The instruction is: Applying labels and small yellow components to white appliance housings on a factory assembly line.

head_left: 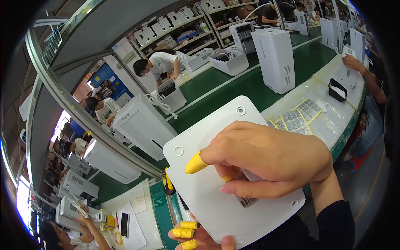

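A white appliance [200, 200] lies in front of me with its flat, rounded-corner face toward me. Round recesses sit at its corners, one holding a screw. My left hand [198, 238] grips its lower left edge, thumb on the face and yellow-taped fingers beyond the edge. Over the middle of the face is my right hand [271, 160], its taped index finger reaching across the surface and its thumb apart from it. Beneath this hand a printed label [247, 201] shows in part; the palm and fingers cover the rest. Whether the fingertips press on the label is hidden.
Sheets of labels [308, 110] and a black tray [337, 89] lie on the bench at right. A tall white unit [274, 60] stands on the green conveyor [200, 89]. A yellow-black cutter [168, 183] is left of the appliance. Co-workers handle units on both sides.
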`<state>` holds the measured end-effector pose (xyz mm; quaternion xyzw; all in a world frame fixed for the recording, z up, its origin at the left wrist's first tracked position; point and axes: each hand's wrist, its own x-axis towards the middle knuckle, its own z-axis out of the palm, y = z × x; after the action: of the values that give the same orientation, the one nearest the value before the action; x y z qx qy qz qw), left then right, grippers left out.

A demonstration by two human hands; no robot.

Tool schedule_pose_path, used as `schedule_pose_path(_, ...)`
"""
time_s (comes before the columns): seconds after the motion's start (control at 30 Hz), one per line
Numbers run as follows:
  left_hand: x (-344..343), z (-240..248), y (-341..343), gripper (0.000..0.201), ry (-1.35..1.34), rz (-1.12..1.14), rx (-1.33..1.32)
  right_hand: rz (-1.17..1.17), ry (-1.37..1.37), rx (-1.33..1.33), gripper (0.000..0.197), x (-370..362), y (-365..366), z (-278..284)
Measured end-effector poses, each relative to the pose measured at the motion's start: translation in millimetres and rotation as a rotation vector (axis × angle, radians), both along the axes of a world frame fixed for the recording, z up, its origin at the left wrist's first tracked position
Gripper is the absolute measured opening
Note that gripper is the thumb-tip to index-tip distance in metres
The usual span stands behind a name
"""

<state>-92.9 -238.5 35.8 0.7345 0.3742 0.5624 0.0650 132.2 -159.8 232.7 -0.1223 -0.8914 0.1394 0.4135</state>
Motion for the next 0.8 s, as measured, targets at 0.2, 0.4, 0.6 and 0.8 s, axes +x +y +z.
schedule_pose_path(0.2,0.0,-1.3,-2.6,0.097,-0.016,-0.005,0.007,-0.009,0.034,0.041,0.045,-2.2,-5.1,0.1)
schedule_pose_path(0.4,-0.1,-4.0,-0.2,0.097,-0.03,-0.015,0.003,-0.019,0.028,0.002,0.044,-0.5,-5.7,0.6)
schedule_pose_path(0.6,-0.4,-9.3,4.7,0.097,-0.042,-0.02,-0.001,0.014,0.061,0.015,0.044,-0.5,-2.8,0.6)
schedule_pose_path(0.8,-0.3,-10.7,7.4,0.097,-0.059,-0.034,-0.002,-0.022,0.026,0.014,0.044,0.6,-4.2,1.6)
